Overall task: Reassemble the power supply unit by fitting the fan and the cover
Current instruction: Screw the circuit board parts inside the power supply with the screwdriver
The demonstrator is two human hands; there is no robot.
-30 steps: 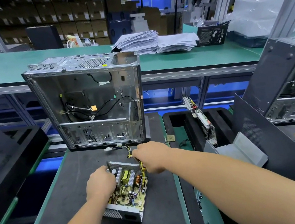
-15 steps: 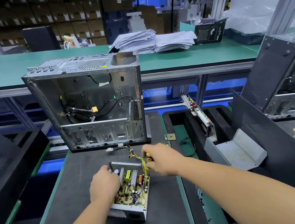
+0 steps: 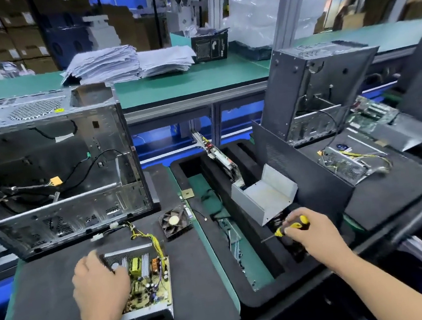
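The open power supply unit point(image 3: 150, 281) lies on the black mat near me, its circuit board and yellow wires point(image 3: 152, 240) exposed. My left hand point(image 3: 99, 288) rests on its left side, fingers over the edge. A black fan point(image 3: 175, 221) lies flat on the mat just behind and right of the unit. The grey bent metal cover point(image 3: 264, 195) sits in the black foam tray to the right. My right hand point(image 3: 312, 232) grips a yellow-and-black screwdriver point(image 3: 288, 228) just in front of the cover, its tip pointing left.
An empty computer case point(image 3: 53, 163) stands open behind the unit. The black foam tray point(image 3: 249, 240) holds circuit boards and parts. A dark side panel point(image 3: 302, 177) leans at right, with a second case point(image 3: 313, 91) and another opened supply point(image 3: 348, 161) beyond. Paper stacks point(image 3: 126, 62) lie on the far green bench.
My right hand moved right from the unit's wires to the tray, holding the screwdriver. The view swung right, and the fan now shows on the mat. My left hand stayed on the unit.
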